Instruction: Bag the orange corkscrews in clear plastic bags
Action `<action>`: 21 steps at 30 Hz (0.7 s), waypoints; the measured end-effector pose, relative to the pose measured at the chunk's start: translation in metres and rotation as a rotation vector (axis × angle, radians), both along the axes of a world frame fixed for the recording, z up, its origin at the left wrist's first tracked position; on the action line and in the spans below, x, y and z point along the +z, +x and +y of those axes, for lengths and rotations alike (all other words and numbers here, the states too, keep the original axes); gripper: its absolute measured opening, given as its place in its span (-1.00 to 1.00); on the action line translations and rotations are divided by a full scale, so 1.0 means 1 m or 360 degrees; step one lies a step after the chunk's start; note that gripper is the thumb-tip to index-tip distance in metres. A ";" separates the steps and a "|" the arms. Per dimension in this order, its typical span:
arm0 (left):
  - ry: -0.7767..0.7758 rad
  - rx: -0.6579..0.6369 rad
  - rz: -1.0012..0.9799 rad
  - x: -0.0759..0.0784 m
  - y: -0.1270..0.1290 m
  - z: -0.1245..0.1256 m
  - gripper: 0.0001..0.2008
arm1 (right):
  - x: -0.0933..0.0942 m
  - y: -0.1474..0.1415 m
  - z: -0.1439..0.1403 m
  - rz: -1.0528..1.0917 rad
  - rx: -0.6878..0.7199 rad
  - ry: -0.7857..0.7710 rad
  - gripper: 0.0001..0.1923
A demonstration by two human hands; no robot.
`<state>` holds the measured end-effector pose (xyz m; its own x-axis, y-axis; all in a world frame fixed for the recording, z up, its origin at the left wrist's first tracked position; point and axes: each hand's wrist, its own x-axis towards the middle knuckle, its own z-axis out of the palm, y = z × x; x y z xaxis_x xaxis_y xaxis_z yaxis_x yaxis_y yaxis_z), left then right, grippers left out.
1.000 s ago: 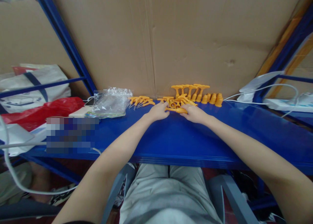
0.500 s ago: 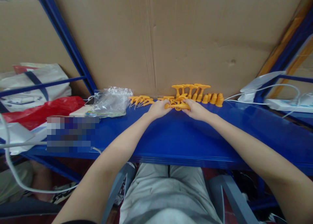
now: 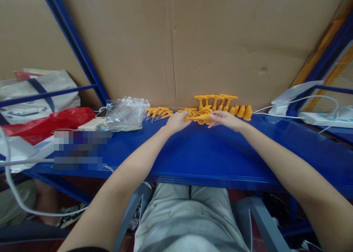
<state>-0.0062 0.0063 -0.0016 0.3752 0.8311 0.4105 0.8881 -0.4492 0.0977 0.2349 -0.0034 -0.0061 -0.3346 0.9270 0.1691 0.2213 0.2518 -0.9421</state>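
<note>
Blue metal shelf (image 3: 209,156) as work surface, brown cardboard sheet (image 3: 193,42) standing upright behind it as a backdrop, blue uprights of the rack slanting up on either side.

Left hand (image 3: 176,122) curled, fingertips closed on the left end of a long orange plastic piece (image 3: 198,117) held lying crosswise, just off the shelf at the far edge near the cardboard. Right hand (image 3: 224,119) at the right end of the same piece, fingers loosely bent, thumb and forefinger pinching it. Both forearms stretched out across the shelf, converging on the piece.

Around the orange piece:
- directly behind it, against the cardboard, a cluster of orange T-shaped parts (image 3: 213,100), some standing upright, some leaning.
- just right of the piece, a short row of small orange cone-shaped caps (image 3: 242,111), standing upright.
- under and just behind the piece, a few loose orange bits on the shelf, too jumbled to tell apart.
- left of the piece, a small heap of orange parts with metal chains (image 3: 158,113).
- farther left, a crumpled clear plastic bag (image 3: 125,114) lying on a flat white item.
- well to the left, a red plastic bag (image 3: 46,124) and a white tote with dark straps (image 3: 35,94).
- well to the right, white cables (image 3: 298,101) running to a white power strip (image 3: 325,118).

Below the shelf edge, light grey trousers (image 3: 187,219) of the seated person.
</note>
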 end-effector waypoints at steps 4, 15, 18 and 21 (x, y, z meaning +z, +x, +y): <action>0.0018 -0.0005 0.0005 0.001 0.001 -0.001 -0.70 | 0.005 -0.007 -0.007 0.0045 -0.0124 -0.0149 -0.69; -0.0003 0.0024 0.0018 0.002 0.002 -0.004 -0.69 | 0.008 -0.011 -0.011 -0.0103 -0.0225 -0.0463 -0.39; -0.0012 0.0041 0.0033 0.002 0.002 -0.003 -0.68 | 0.008 -0.004 -0.008 -0.0123 -0.0070 -0.0554 -0.40; -0.0005 0.0042 0.0024 0.002 0.001 -0.003 -0.68 | 0.007 0.003 -0.005 -0.0089 0.0083 -0.0607 -0.49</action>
